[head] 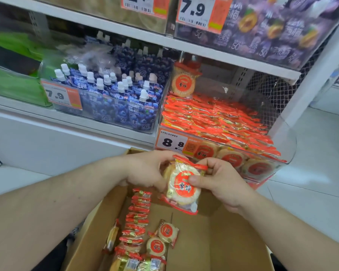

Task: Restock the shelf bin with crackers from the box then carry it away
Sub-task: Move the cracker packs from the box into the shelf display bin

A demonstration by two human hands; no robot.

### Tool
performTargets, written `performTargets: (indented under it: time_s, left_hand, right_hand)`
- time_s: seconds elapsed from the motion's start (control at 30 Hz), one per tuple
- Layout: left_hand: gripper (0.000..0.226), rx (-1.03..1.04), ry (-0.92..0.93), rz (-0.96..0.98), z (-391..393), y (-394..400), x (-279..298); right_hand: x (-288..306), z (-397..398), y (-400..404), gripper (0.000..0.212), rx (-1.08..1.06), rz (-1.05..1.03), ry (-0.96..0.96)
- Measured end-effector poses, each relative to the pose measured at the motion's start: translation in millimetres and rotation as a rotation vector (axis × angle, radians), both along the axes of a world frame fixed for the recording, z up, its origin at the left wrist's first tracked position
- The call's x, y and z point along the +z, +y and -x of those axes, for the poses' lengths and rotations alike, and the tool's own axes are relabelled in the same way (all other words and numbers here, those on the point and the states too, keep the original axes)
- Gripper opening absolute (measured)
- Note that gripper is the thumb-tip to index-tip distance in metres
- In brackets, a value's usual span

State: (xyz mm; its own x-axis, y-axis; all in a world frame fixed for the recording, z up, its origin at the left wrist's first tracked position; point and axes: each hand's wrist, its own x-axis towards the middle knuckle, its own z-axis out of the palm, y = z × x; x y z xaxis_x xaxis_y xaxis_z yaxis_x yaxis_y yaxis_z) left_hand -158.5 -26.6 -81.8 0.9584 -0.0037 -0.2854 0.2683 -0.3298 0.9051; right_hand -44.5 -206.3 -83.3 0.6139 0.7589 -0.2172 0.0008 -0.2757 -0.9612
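held above the cardboard box (213,241), just in front of the shelf bin (282,153): a small stack of cracker packets (181,187), gripped from both sides. left hand (145,171) wrapped round the far side of the stack, fingers curled behind it and mostly hidden. right hand (221,184) pinching the near face, thumb flat on the red round label, fingers bent over the top seam.

risks, as judged from here: slick wrappers sliding against each other, so a packet at the back could slip out and drop into the box or onto the floor beside the box. bin already heaped nearly to its clear front lip, with one packet standing upright at the back; pushing more in could send top packets spilling over the lip toward the box. squeezing too hard could crack the brittle rounds. many loose packets (137,227) left along the box's left wall, so carrying the box off now would leave the restock unfinished.
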Motion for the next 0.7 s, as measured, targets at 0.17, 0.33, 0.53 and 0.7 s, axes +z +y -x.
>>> performTargets:
  time_s: [0.17, 0.33, 0.53, 0.7]
  left_hand:
    - [0.074, 0.081, -0.085, 0.163, -0.1, -1.7, 11.3]
    - [0.076, 0.151, -0.222, 0.159, -3.7, -2.2, 19.5]
    - [0.095, 0.258, -0.354, 0.132, -9.2, 7.0, 35.9]
    - [0.066, 0.614, -0.612, -0.119, -22.0, 15.7, 43.0]
  right_hand:
    - [9.9, 6.7, 5.4, 0.047, -0.119, -0.066, -0.220]
    - [13.8, 3.4, 8.6, 0.071, -0.264, -0.151, -0.321]
    - [46.2, -7.0, 17.3, 0.055, 0.018, -0.107, -0.216]
    - [85.5, -45.9, 53.2, 0.028, -0.108, -0.197, -0.244]
